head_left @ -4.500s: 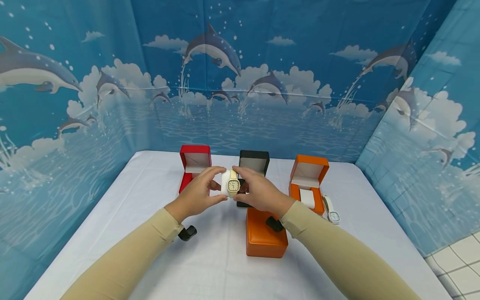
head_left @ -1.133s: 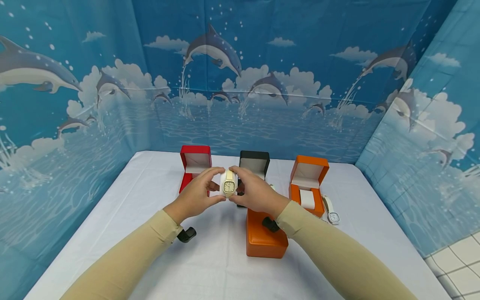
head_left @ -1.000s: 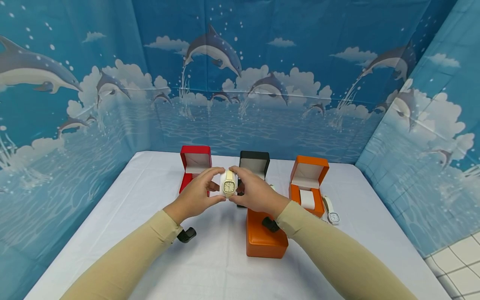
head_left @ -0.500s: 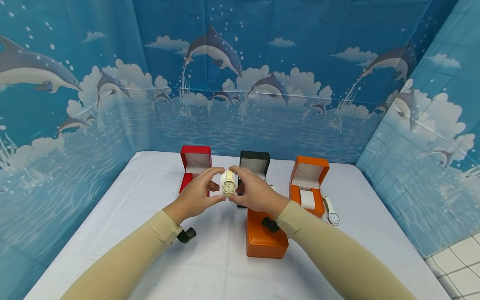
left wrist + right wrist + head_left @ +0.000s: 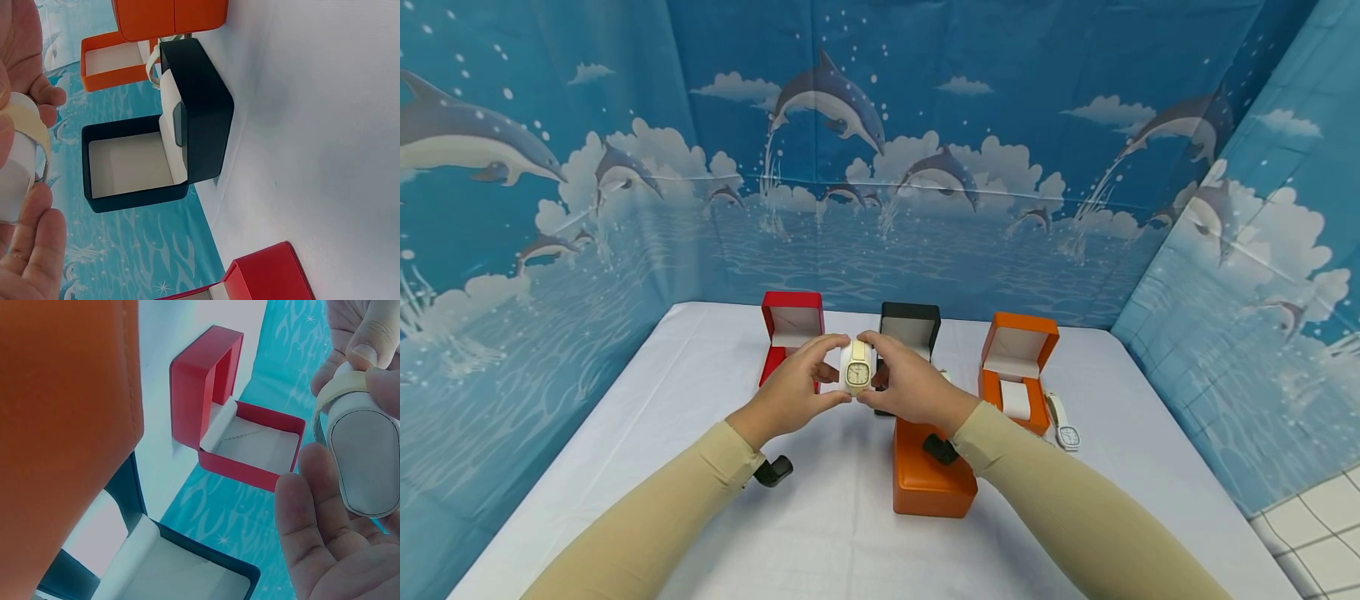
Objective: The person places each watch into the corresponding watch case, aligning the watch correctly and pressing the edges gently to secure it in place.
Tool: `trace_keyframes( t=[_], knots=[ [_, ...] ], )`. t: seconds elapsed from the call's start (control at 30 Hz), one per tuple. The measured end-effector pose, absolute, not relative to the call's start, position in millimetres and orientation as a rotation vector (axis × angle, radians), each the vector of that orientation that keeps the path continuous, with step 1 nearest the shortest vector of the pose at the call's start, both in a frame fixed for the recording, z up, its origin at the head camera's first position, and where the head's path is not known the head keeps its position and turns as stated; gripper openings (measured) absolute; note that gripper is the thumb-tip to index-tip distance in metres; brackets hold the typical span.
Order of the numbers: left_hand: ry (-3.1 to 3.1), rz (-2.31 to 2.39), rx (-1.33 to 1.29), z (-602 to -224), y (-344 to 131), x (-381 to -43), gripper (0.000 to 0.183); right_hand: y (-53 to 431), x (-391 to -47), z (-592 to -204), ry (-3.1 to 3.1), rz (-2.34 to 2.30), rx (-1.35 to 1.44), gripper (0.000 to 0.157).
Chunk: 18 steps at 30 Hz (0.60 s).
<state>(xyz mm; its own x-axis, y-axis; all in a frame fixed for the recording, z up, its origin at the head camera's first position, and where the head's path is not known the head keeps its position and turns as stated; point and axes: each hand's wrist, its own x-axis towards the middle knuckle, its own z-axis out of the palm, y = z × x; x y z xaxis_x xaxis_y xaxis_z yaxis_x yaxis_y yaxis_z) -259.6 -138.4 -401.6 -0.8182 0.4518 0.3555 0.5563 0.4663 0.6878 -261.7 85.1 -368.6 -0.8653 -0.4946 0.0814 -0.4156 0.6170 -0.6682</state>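
A wristwatch (image 5: 858,374) with a cream strap and squarish cream dial sits wrapped round a white cushion (image 5: 844,367), raised above the table. My left hand (image 5: 790,390) grips the cushion's left side between thumb and fingers. From the other side, my right hand (image 5: 917,383) pinches the watch strap and cushion, with thumb below and index finger above. Seen from the right wrist, the strap (image 5: 342,386) loops round the cushion, whose oval end (image 5: 365,462) faces the camera. The left wrist view also catches the strap (image 5: 28,125) close to the fingertips.
Behind the hands stand open red (image 5: 792,310), black (image 5: 910,317) and orange (image 5: 1019,333) boxes. The orange one holds a white cushion (image 5: 1015,399); a white-strapped watch (image 5: 1065,429) lies beside it. A closed orange box (image 5: 932,487) is nearer. Another strap (image 5: 152,65) shows beyond the black box.
Compared with 4.5 seconds ago, the watch sits farther left, centred on the cushion, and my right hand has shifted slightly left with it. Over the last second both hands have held still.
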Motion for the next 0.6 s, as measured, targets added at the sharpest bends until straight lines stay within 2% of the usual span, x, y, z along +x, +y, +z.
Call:
trace_keyframes(
  t=[0.6],
  knots=[
    [-2.586, -1.286, -0.885, -400.1, -138.5, -258.3, 0.08, 85.2, -262.0, -366.6, 2.712, -1.094, -0.775, 0.077]
  ],
)
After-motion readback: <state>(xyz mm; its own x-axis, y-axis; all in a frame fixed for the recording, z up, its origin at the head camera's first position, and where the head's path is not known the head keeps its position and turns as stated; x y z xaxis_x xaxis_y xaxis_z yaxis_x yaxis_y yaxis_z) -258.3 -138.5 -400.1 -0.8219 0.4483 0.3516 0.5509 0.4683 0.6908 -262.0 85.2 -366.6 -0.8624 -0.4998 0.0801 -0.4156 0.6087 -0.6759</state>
